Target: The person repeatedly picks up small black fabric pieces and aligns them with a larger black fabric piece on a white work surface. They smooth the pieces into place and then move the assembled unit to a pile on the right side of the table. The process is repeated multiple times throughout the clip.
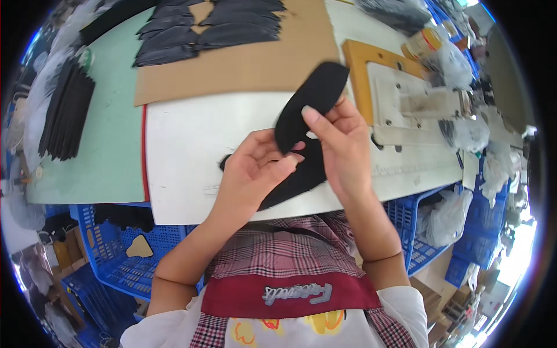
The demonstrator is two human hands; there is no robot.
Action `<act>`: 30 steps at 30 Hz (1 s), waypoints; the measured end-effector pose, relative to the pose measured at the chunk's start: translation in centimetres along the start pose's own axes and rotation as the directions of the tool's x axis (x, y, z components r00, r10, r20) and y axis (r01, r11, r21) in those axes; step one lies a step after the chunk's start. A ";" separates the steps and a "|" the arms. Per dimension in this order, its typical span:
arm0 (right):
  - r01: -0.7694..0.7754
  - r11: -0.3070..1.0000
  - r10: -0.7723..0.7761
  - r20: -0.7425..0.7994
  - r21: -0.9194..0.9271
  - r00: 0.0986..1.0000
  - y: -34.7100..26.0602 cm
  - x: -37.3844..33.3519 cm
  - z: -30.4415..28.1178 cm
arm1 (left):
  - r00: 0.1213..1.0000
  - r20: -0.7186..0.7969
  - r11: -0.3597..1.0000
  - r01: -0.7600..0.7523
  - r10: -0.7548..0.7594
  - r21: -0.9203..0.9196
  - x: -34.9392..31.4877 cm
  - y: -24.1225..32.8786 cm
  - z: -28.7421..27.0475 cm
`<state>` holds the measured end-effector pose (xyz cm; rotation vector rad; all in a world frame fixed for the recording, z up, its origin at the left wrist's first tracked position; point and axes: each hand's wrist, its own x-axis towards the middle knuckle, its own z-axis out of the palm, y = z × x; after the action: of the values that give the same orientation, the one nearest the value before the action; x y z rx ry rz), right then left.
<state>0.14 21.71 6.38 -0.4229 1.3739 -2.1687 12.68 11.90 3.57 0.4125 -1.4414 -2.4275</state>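
A black, curved fabric piece [313,95] with a rounded end is raised in front of me, tilted up to the right. My right hand [342,130] grips it, thumb on its face and fingers behind. At its lower end, my left hand [255,168] has curled fingers, with thumb and fingertips closed about the edge; the exact contact is partly hidden. Beneath both hands, another black fabric piece [296,182] lies on the white tabletop [180,151], partly covered by them. A small dark end of material [224,162] shows beside my left hand.
Stacked dark pieces [238,23] lie on a cardboard sheet [232,75] at the back. More black strips [67,110] rest on a green surface [116,127] at left. A machine bed with a yellow-orange frame [357,69] stands right. Blue crates [122,249] sit below the table edge.
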 end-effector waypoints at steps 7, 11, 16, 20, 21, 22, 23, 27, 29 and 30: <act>-0.016 0.999 0.021 -0.087 0.048 0.996 -0.6 -4.3 -5.4 | 0.997 -0.065 0.973 0.050 -0.036 0.223 -1.2 -0.8 3.6; -0.036 0.999 0.036 -0.040 -0.001 0.999 -0.9 -5.2 -6.9 | 0.994 -0.063 0.853 -0.046 0.092 0.520 -3.9 -0.6 2.8; -0.127 0.979 0.126 -0.018 -0.161 0.992 0.6 -5.9 -7.9 | 0.984 -0.091 0.730 -0.051 0.153 0.681 -6.5 -1.8 0.5; -0.136 0.982 0.136 -0.013 -0.128 0.991 0.5 -5.8 -6.9 | 0.957 -0.203 0.839 -0.068 0.208 0.540 -5.3 -2.8 0.5; -0.120 0.985 0.120 -0.008 -0.128 0.993 0.1 -5.8 -6.6 | 0.964 -0.190 0.855 -0.064 0.187 0.515 -4.8 -2.7 0.3; -0.103 0.987 0.104 -0.003 -0.127 0.995 -0.3 -5.8 -6.3 | 0.970 -0.176 0.869 -0.060 0.166 0.490 -4.4 -2.5 0.1; -0.085 0.988 0.086 0.001 -0.128 0.996 -0.6 -5.7 -6.1 | 0.976 -0.159 0.884 -0.056 0.146 0.464 -4.0 -2.3 -0.1; -0.047 0.991 0.045 -0.019 -0.129 0.999 -1.2 -5.5 -5.4 | 0.998 -0.006 0.926 0.058 -0.060 0.373 -3.1 -0.7 -1.2; -0.034 0.989 0.029 -0.033 -0.147 0.999 -1.4 -5.5 -5.2 | 1.000 -0.018 0.930 -0.016 0.024 0.368 -3.2 -0.5 -0.9; -0.030 0.985 0.025 -0.035 -0.169 0.999 -1.5 -5.6 -5.1 | 0.998 -0.009 0.915 -0.052 0.061 0.400 -3.3 -0.7 -1.0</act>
<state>1.59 29.27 5.59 -0.4309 1.5798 -2.0526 16.03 12.69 2.83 0.4728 -1.9157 -2.0681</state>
